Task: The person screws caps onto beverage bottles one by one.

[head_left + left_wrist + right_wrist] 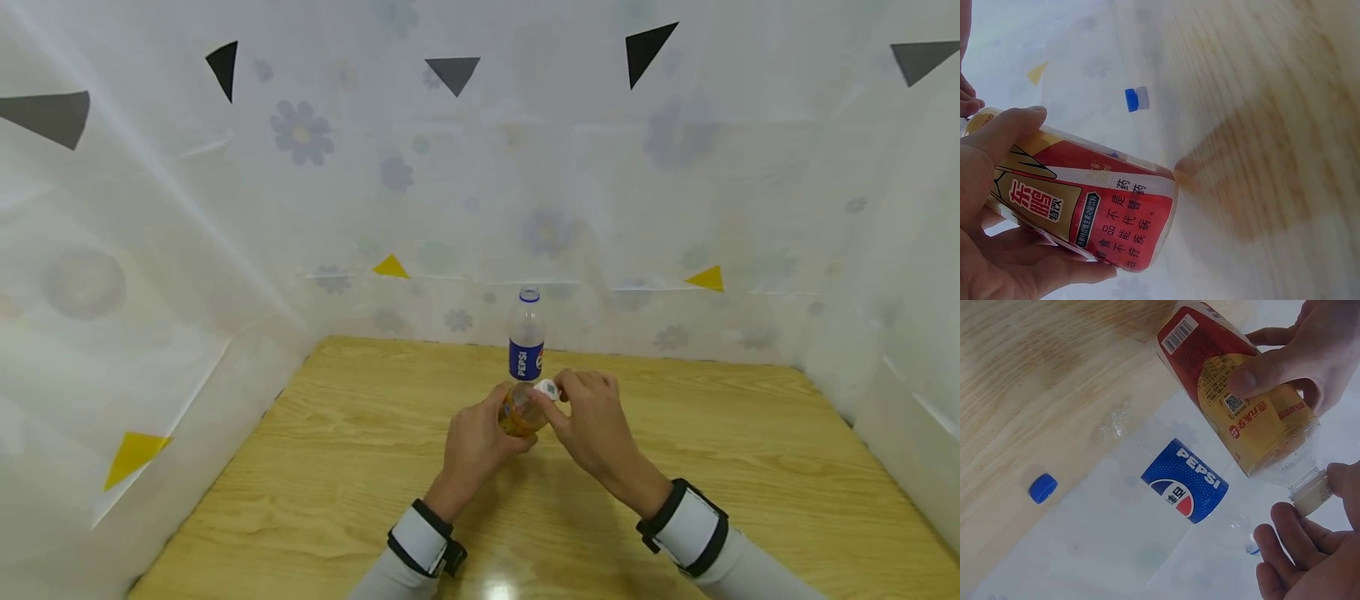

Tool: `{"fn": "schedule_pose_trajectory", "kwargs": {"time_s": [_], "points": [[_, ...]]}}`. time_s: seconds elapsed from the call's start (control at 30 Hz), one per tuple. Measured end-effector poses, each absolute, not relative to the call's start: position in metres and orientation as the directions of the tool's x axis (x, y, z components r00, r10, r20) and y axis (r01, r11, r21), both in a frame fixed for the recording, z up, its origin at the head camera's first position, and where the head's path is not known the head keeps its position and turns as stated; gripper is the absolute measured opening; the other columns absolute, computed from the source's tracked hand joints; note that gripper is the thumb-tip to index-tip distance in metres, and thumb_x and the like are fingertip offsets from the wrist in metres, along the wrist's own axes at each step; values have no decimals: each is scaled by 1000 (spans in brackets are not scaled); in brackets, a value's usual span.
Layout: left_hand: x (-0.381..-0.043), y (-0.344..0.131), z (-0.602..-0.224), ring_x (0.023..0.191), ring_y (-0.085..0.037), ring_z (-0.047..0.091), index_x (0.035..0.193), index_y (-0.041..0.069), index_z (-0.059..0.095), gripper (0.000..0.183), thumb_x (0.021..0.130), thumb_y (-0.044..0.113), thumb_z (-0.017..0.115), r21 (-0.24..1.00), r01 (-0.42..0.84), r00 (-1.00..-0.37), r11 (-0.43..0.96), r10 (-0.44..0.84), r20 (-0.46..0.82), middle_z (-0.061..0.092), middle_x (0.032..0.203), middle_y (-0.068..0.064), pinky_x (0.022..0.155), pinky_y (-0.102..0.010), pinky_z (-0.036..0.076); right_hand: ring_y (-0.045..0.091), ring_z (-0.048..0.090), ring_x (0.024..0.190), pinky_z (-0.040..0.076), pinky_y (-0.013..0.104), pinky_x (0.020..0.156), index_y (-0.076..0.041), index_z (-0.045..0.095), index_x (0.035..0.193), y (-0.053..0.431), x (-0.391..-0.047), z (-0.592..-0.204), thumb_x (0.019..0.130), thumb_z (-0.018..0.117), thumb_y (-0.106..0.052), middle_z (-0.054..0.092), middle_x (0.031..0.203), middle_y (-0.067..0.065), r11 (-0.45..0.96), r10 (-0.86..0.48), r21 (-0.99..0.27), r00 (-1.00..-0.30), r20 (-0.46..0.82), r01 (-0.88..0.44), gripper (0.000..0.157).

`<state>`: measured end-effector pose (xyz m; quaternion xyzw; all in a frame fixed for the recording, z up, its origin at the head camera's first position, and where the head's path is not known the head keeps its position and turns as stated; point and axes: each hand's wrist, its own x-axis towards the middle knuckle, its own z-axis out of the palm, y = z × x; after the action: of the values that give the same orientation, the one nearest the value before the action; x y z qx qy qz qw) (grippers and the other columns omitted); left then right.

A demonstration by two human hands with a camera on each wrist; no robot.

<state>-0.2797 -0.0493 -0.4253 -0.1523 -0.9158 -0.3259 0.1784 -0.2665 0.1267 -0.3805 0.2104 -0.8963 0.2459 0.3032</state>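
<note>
My left hand (476, 433) grips a red-and-gold labelled drink bottle (1116, 212) around its body, holding it tilted over the table. With thumb and fingers, my right hand (596, 425) pinches the pale cap (1312, 495) at the bottle's neck. Whether the cap is loose on the thread, I cannot tell. Just behind the hands stands a clear Pepsi bottle (527, 358) with a blue label, upright and uncapped. A blue cap (1042, 488) lies on the table near it, hidden from the head view.
The wood-grain table (360, 417) runs back to a pale flowered curtain (465, 200), which also hangs at both sides. Black and yellow triangles are stuck on the curtain.
</note>
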Motion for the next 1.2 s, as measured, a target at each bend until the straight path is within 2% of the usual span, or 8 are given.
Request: {"fn": "schedule_pose_trajectory", "kwargs": {"time_s": [0.1,0.2,0.3,0.37,0.5,0.63,0.77,1.2], "points": [[-280,-49,-425,88,-21,75,130,20,63,68,71,34,93,545,395,-892,740,166,422,77,103,-4,72,-36,60,28,62,89,39,49,91,-1,67,103,127,-265,-379,92,76,-34,68,93,11,789,-222,-343,-757,614,-510,35],[-280,-48,-425,88,-21,75,130,20,63,68,71,34,93,551,390,-896,738,166,412,77,103,-5,72,-37,60,37,64,108,41,57,99,1,63,125,125,-261,-375,92,76,-36,69,115,19,774,-219,-387,-786,578,-501,52],[-279,-48,-425,88,-22,75,130,20,63,68,70,34,94,554,387,-898,737,164,409,78,103,-5,72,-37,60,44,58,124,39,67,104,-1,54,141,124,-257,-368,90,78,-36,62,134,24,754,-237,-417,-803,547,-507,67],[-279,-48,-425,87,-21,75,129,20,64,68,70,34,94,550,394,-893,736,165,419,78,102,-5,72,-36,60,47,55,128,40,69,104,-2,51,146,123,-254,-364,91,78,-32,59,138,24,751,-265,-415,-810,522,-513,68],[-278,-48,-428,84,-20,75,128,20,64,68,69,35,94,538,406,-883,738,166,439,78,99,-4,69,-34,60,45,59,121,46,66,99,-2,55,141,123,-252,-362,90,76,-9,63,132,23,749,-307,-396,-809,502,-531,56],[-277,-48,-429,84,-20,74,127,18,64,67,69,36,94,542,402,-886,738,164,433,77,100,-4,69,-34,59,40,64,110,52,60,93,-1,63,129,123,-252,-366,90,69,5,69,120,21,749,-302,-398,-807,508,-531,40],[-276,-48,-427,85,-20,74,126,18,64,66,70,37,94,543,392,-892,742,164,421,77,101,-4,70,-35,59,38,65,108,55,55,89,-1,66,122,123,-252,-370,91,66,9,70,116,19,743,-282,-423,-815,506,-519,33],[-278,-48,-427,82,-19,74,125,19,64,66,69,37,94,513,409,-878,755,170,448,77,99,-3,67,-32,59,34,65,99,57,50,81,-1,66,118,125,-254,-371,88,68,12,69,109,17,738,-278,-393,-778,564,-549,33]]}}
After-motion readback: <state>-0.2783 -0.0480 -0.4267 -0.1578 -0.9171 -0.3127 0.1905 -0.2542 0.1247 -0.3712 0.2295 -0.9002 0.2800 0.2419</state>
